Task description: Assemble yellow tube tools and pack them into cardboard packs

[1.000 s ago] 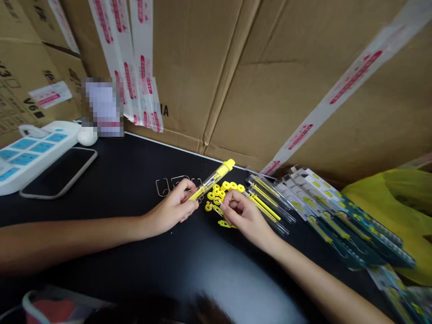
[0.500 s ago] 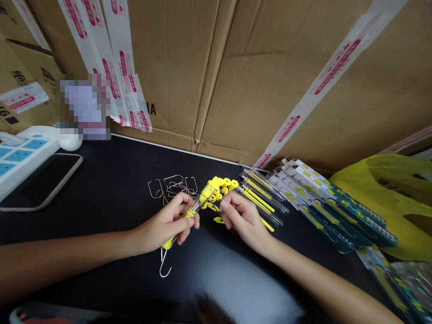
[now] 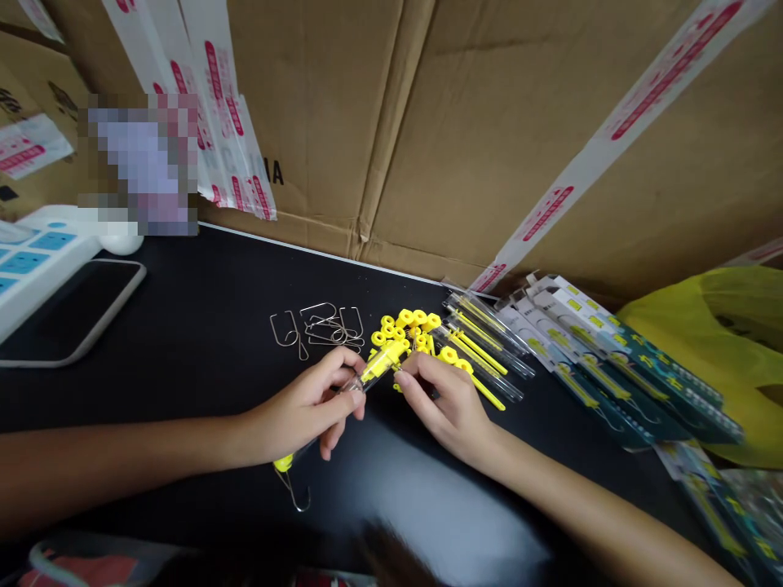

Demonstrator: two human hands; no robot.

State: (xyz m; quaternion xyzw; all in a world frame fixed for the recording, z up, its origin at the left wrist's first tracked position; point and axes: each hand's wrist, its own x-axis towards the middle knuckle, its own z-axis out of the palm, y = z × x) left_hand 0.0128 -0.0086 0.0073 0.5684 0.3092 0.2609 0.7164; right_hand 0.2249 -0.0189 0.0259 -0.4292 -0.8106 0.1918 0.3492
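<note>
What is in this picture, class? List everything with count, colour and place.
Hooked tube: one, clear and yellow, centre
Wire hooks: several, silver, left of centre
Ring-shaped pieces: many, yellow, centre
Rods: several, yellow, right of centre
Loose tubes: several, clear, among the rods
Printed packs: several, white and green, right
Plastic bag: one, yellow, far right
Power strip: one, white and blue, far left
Round item: one, white, beside power strip
Smartphone: one, dark, pale-rimmed, left
Table: one, black, underneath
Cardboard: count unclear, brown, behind
Printed tape: several strips, white-red, on cardboard
Pixelated area: one, mostly lilac, back left
Cut-off item: one, red and pale, bottom left
Left hand: one, gripping hooked tube
Right hand: one, at the tube's yellow end
</note>
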